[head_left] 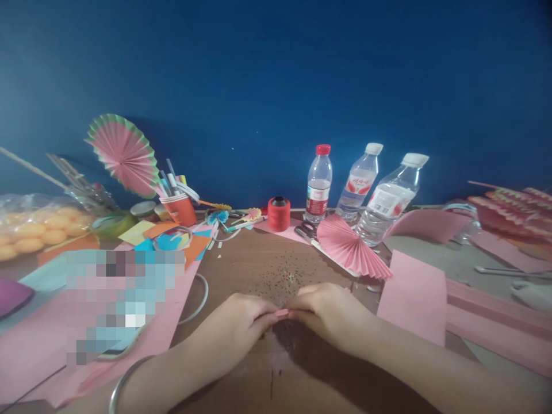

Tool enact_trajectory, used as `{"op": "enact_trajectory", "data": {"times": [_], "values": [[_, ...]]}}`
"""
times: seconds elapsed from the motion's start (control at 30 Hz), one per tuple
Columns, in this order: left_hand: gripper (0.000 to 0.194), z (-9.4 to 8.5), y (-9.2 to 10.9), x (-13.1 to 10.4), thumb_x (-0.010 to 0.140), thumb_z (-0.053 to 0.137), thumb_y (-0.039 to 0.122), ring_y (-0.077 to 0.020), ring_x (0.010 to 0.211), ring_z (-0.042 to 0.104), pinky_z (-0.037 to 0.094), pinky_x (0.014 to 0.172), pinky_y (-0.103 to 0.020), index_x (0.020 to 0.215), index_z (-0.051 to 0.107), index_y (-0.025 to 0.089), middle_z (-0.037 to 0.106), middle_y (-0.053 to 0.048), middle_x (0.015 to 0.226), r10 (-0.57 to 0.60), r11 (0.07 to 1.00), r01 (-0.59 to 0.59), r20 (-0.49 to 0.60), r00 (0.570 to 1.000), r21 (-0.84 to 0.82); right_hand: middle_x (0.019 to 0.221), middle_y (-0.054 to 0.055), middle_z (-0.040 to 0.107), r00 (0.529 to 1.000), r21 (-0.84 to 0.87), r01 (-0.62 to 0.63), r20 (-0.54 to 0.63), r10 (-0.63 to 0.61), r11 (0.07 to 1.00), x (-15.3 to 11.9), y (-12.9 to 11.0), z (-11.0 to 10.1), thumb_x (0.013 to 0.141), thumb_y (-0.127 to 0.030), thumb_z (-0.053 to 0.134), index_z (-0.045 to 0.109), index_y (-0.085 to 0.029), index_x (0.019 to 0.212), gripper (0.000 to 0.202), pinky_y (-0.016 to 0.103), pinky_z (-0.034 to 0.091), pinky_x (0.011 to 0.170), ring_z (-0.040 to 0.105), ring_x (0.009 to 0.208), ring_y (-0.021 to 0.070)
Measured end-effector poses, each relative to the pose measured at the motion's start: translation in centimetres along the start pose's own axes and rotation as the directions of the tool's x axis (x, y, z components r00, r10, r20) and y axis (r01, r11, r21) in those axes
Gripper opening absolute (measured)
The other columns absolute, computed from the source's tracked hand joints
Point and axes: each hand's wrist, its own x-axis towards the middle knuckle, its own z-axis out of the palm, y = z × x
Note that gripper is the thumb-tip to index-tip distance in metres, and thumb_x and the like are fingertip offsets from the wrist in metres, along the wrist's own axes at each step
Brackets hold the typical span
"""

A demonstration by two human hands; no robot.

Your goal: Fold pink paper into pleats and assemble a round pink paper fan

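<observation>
Both hands meet over the brown table [241,356], pinching one small piece of folded pink paper [282,313] between them. My left hand [250,316] has thumb and fingers closed on its left end. My right hand [328,307] grips the other end, and most of the paper is hidden by the fingers. Just beyond the hands lies a scatter of tiny dark specks [287,276]. A pleated pink paper fan [351,250] rests behind my right hand, beside dark-handled scissors [305,231].
A red thread spool [279,215] and three plastic bottles [319,184] stand along the blue wall [267,103]. At left are an orange cup of pens [179,207], a pink-and-green paper fan [123,155] and coloured paper sheets [196,247]. Pink sheets [414,293] lie at right.
</observation>
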Motion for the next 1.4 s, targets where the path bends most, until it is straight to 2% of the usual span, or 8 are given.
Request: {"op": "enact_trajectory", "data": {"times": [0.17,0.37,0.5,0.73,0.87,1.13,1.27,1.4], "values": [[0.051,0.0,0.1,0.0,0.089,0.031,0.051,-0.0116,0.053,0.048,0.03,0.055,-0.023,0.064,0.061,0.019,0.057,0.003,0.058,-0.003,1.0,0.003,0.002,1.0,-0.001,0.069,0.0,0.063,1.0,0.03,0.003,0.03,-0.003,1.0,0.0,0.1,-0.1,0.091,-0.036,0.041,0.065,-0.021,0.073,0.033,0.022,0.033,0.058,0.056,0.066,0.013],[0.044,0.0,0.2,-0.2,0.089,0.035,0.043,-0.0112,0.054,0.049,0.029,0.054,-0.023,0.063,0.061,0.018,0.058,0.002,0.058,-0.024,1.0,0.024,0.014,1.0,-0.003,0.061,0.0,0.062,0.998,0.067,-0.034,0.064,0.029,0.997,-0.2,0.3,-0.1,0.09,-0.04,0.041,0.065,-0.02,0.067,0.039,0.023,0.032,0.058,0.054,0.06,0.0129],[0.043,0.3,0.2,-0.2,0.087,0.038,0.044,-0.0099,0.051,0.045,0.027,0.051,-0.022,0.06,0.059,0.018,0.054,0.004,0.055,-0.038,0.999,0.038,0.012,0.999,0.002,0.066,0.001,0.065,0.997,0.055,-0.071,0.046,0.068,0.996,-0.5,0.0,0.0,0.087,-0.038,0.045,0.067,-0.022,0.072,0.031,0.024,0.032,0.058,0.056,0.062,0.014],[0.031,0.7,0.1,-0.3,0.082,0.042,0.029,-0.0093,0.048,0.046,0.028,0.048,-0.02,0.059,0.058,0.017,0.055,0.004,0.051,-0.084,0.987,0.094,0.08,0.993,-0.131,0.073,-0.001,0.066,0.996,0.015,-0.079,0.048,0.078,0.997,-0.1,-1.7,-0.1,0.085,-0.029,0.047,0.065,-0.023,0.074,0.021,0.023,0.029,0.053,0.058,0.065,0.0142],[0.031,-0.2,-0.4,-0.4,0.081,0.039,0.029,-0.0107,0.047,0.05,0.032,0.049,-0.021,0.061,0.059,0.016,0.059,0.002,0.054,-0.147,0.953,0.181,0.153,0.977,-0.241,0.071,0.0,0.066,0.997,-0.077,-0.054,0.058,0.058,0.996,-0.1,-0.9,-0.7,0.087,-0.029,0.044,0.062,-0.023,0.073,0.023,0.024,0.028,0.055,0.057,0.065,0.0149],[0.033,-1.2,-0.5,-0.1,0.082,0.039,0.031,-0.0118,0.055,0.055,0.037,0.058,-0.022,0.059,0.058,0.017,0.061,0.002,0.056,-0.101,0.946,0.155,0.196,0.975,-0.284,0.07,-0.001,0.065,0.987,-0.212,0.077,0.156,-0.044,0.974,0.0,1.4,-0.4,0.083,-0.02,0.046,0.059,-0.021,0.07,0.019,0.025,0.024,0.052,0.055,0.063,0.0147],[0.029,-0.9,-0.6,-0.2,0.081,0.043,0.033,-0.0116,0.052,0.054,0.035,0.054,-0.022,0.066,0.062,0.017,0.063,0.002,0.059,-0.118,0.943,0.176,0.212,0.97,-0.281,0.07,-0.001,0.065,0.985,-0.142,0.078,0.165,-0.054,0.987,0.1,1.4,-0.4,0.086,-0.025,0.042,0.061,-0.021,0.071,0.024,0.025,0.025,0.053,0.055,0.063,0.0142],[0.035,-0.8,-0.9,-0.3,0.081,0.041,0.034,-0.011,0.048,0.052,0.033,0.05,-0.022,0.057,0.059,0.017,0.061,0.002,0.053,-0.137,0.948,0.185,0.193,0.971,-0.257,0.063,-0.002,0.063,0.987,0.014,-0.037,0.154,0.034,0.999,-0.1,1.0,-1.3,0.086,-0.033,0.044,0.061,-0.021,0.066,0.029,0.023,0.026,0.052,0.053,0.059,0.0118]]}}
